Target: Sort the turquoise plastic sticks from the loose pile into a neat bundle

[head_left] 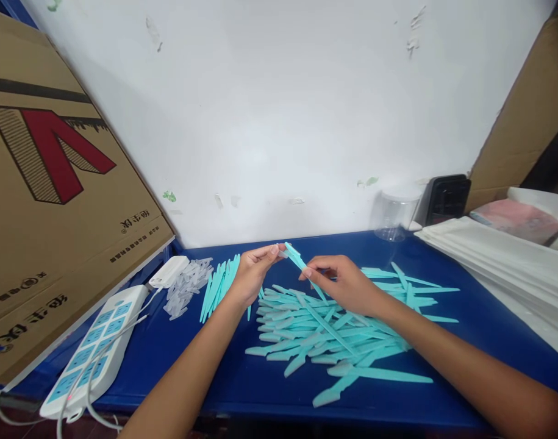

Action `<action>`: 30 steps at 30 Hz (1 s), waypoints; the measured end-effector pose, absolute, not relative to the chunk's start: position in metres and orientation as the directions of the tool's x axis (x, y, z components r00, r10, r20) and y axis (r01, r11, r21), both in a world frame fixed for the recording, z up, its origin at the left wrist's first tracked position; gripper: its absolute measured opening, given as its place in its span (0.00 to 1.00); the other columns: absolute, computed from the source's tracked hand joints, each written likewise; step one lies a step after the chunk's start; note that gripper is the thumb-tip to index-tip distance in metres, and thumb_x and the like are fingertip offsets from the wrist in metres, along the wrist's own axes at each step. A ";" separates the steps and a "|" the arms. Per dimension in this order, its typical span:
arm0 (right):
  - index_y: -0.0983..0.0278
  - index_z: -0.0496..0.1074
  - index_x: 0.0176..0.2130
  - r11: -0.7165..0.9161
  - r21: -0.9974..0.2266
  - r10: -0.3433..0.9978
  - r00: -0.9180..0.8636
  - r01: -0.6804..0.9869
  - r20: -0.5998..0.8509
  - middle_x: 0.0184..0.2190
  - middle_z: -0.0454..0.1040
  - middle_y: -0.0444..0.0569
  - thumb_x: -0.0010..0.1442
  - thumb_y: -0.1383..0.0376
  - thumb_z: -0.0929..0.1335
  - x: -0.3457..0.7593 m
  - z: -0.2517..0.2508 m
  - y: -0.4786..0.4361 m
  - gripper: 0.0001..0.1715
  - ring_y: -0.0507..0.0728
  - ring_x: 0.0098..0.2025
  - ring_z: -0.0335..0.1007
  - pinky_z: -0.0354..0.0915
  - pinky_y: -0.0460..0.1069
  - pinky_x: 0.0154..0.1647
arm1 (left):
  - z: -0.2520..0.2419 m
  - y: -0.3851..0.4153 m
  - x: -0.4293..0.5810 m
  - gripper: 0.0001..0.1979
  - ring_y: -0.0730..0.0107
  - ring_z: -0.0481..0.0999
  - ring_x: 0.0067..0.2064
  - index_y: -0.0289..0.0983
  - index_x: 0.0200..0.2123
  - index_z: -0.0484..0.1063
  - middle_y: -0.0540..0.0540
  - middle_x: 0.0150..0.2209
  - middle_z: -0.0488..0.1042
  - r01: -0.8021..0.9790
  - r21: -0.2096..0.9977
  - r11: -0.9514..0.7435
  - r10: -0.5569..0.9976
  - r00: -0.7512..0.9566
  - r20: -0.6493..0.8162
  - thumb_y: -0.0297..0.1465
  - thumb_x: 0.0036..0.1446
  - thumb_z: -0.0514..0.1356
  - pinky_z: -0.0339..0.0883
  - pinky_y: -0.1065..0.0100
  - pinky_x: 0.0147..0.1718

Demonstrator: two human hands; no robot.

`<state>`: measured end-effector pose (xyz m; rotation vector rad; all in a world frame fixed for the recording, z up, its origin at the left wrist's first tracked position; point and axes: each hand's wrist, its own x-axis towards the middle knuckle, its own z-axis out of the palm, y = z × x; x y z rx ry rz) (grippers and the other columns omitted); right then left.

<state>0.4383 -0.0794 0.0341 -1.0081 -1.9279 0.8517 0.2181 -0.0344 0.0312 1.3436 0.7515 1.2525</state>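
Left hand [255,272] pinches one cap [282,253], right hand [341,281] one razor [296,256], above the far edge of the razor pile [329,335]. Left of the pile: one smaller razor group [219,283], one cap heap [187,285], one power strip [96,347]; overlap prevents counting.

Cardboard box [68,244]; black printed characters [135,221]; too unclear to read
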 end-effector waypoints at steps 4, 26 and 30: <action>0.64 0.80 0.36 0.453 -0.815 0.874 -0.357 0.360 0.328 0.29 0.78 0.49 0.68 0.56 0.65 0.439 0.035 -0.078 0.19 0.55 0.30 0.69 0.60 0.48 0.28 | 0.032 -0.035 0.220 0.17 0.52 0.79 0.52 0.34 0.42 0.84 0.38 0.46 0.82 -0.232 0.952 -0.197 0.948 0.203 0.246 0.41 0.55 0.70 0.63 0.51 0.62; 0.63 0.80 0.35 0.475 -0.740 0.880 -0.257 0.477 0.399 0.32 0.80 0.49 0.68 0.57 0.65 0.449 0.021 -0.063 0.18 0.56 0.32 0.73 0.63 0.49 0.33 | 0.062 0.002 0.036 0.16 0.42 0.80 0.43 0.36 0.33 0.84 0.37 0.34 0.83 0.928 0.361 0.092 0.879 -0.246 0.409 0.43 0.55 0.64 0.70 0.53 0.44; 0.63 0.80 0.35 0.466 -0.727 0.884 -0.293 0.505 0.364 0.29 0.79 0.48 0.69 0.56 0.64 0.447 0.021 -0.066 0.20 0.55 0.29 0.70 0.61 0.49 0.31 | 0.048 0.006 0.010 0.16 0.40 0.79 0.46 0.39 0.40 0.84 0.35 0.41 0.83 0.936 0.148 0.320 0.893 -0.350 0.283 0.41 0.53 0.64 0.70 0.53 0.43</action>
